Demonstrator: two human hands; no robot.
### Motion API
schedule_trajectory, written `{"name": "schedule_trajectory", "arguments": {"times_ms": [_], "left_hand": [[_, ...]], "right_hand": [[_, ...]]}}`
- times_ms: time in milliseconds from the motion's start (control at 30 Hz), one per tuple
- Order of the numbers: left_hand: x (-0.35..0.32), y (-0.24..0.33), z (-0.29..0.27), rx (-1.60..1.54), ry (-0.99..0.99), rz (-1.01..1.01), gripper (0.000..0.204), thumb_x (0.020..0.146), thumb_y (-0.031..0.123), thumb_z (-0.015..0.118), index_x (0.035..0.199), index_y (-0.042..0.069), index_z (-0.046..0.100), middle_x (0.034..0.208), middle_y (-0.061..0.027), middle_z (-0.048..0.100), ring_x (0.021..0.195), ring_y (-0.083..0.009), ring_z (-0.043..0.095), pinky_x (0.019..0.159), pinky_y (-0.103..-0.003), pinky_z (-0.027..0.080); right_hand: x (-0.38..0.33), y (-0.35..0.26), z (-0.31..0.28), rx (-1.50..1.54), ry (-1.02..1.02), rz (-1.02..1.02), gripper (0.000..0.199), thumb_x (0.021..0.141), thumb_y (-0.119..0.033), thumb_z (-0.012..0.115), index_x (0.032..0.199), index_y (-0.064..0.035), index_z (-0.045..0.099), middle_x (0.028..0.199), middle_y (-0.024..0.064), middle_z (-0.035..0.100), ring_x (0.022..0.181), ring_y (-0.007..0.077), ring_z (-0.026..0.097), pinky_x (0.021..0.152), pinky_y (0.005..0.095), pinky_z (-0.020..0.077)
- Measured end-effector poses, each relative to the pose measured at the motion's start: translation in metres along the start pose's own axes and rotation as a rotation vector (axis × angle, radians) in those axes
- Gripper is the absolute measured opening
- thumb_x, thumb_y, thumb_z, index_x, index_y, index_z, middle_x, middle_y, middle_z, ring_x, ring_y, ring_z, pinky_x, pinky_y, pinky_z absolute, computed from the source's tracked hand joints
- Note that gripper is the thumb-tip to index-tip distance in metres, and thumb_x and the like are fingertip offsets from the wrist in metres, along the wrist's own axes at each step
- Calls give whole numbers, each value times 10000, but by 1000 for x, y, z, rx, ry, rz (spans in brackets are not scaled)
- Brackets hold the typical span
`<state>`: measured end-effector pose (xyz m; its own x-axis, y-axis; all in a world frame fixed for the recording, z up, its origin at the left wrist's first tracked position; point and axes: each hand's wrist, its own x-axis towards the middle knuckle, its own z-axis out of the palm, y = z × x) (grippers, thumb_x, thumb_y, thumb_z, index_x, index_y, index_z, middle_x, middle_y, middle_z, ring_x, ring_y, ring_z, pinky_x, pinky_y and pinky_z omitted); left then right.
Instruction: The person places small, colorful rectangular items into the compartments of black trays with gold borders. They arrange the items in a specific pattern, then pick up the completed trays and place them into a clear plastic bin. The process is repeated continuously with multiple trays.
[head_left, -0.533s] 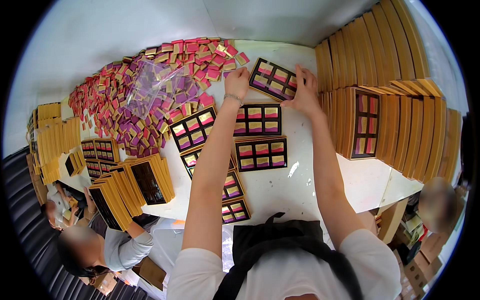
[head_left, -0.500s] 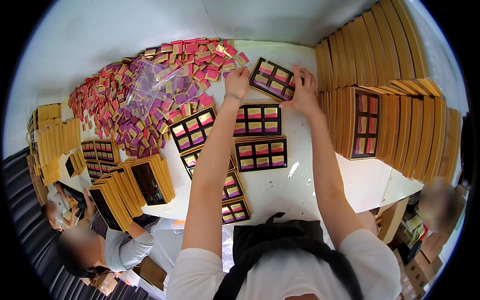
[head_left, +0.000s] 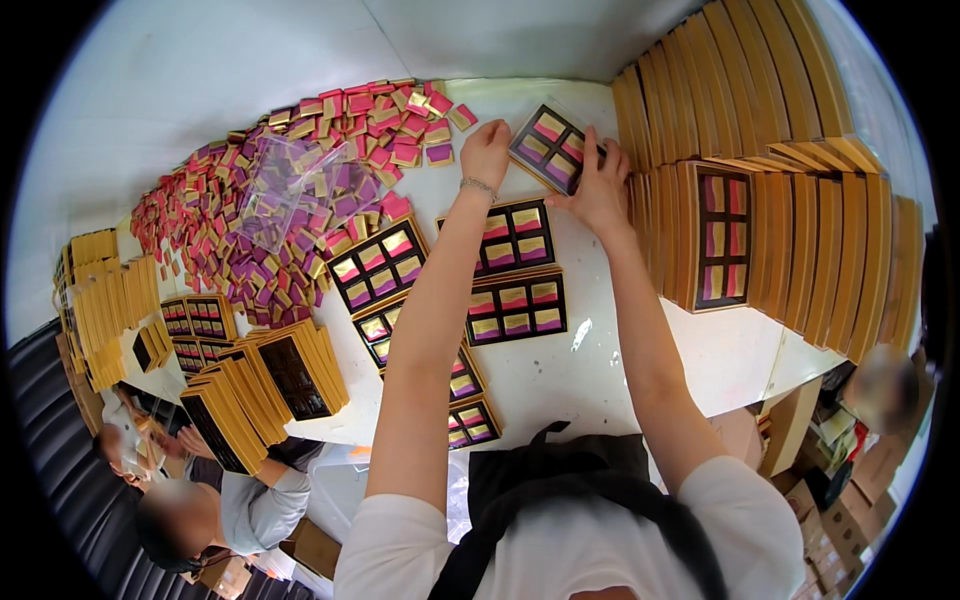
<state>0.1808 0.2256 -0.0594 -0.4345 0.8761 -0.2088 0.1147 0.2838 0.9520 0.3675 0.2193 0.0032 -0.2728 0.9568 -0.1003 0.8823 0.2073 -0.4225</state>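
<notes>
At the back of the table, a black six-compartment box (head_left: pixel 540 157) with a gold rim lies slanted between my hands. Small wrapped squares in pink, purple and gold sit in its compartments. My right hand (head_left: pixel 603 195) grips the box's right end, thumb at the near edge and fingers over the far side. My left hand (head_left: pixel 486 155), with a bracelet at the wrist, is closed beside the left edge; its fingertips are hidden. Closer to me lie similar filled boxes, one (head_left: pixel 515 305) below another (head_left: pixel 515 237), with more filled boxes (head_left: pixel 376 265) partly under my left forearm.
A wide heap of wrapped squares (head_left: pixel 270 200), topped by a clear plastic bag (head_left: pixel 285 190), covers the table's left. Gold-edged boxes (head_left: pixel 740 110) stand in tall rows at right. More box stacks (head_left: pixel 300 370) are at left, near a seated person (head_left: pixel 250 505).
The box between my hands has turned further clockwise, its right end swinging toward me. My right hand stays on it, and my closed left hand remains beside it. The whole view has shifted slightly.
</notes>
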Motion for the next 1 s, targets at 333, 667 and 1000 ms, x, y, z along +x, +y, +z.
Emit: {"name": "schedule_trajectory", "arguments": {"times_ms": [333, 667, 1000], "left_hand": [[14, 18, -12, 308, 0, 12, 379, 906, 371, 546, 1038, 51, 700, 835, -137, 683, 774, -263, 645, 719, -358, 496], [40, -1, -14, 376, 17, 72, 291, 847, 152, 665, 1115, 39, 680, 825, -72, 723, 635, -140, 664, 593, -271, 521], [24, 5, -8, 324, 320, 129, 507, 790, 191, 717, 1243, 23, 561, 951, -121, 715, 851, -240, 684, 749, -334, 527]], "right_hand": [[16, -5, 4, -1, -21, -50, 1272, 492, -309, 914, 1487, -85, 155, 1454, 237, 191, 1338, 442, 187, 1066, 489, 332], [25, 2, 22, -64, 20, -96, 1126, 625, -326, 852, 1476, -40, 174, 1473, 236, 191, 1354, 456, 170, 1113, 513, 239], [25, -24, 15, -318, -66, 36, 1078, 709, -544, 726, 1479, -50, 157, 1495, 226, 195, 1348, 449, 211, 1060, 653, 198]]}}
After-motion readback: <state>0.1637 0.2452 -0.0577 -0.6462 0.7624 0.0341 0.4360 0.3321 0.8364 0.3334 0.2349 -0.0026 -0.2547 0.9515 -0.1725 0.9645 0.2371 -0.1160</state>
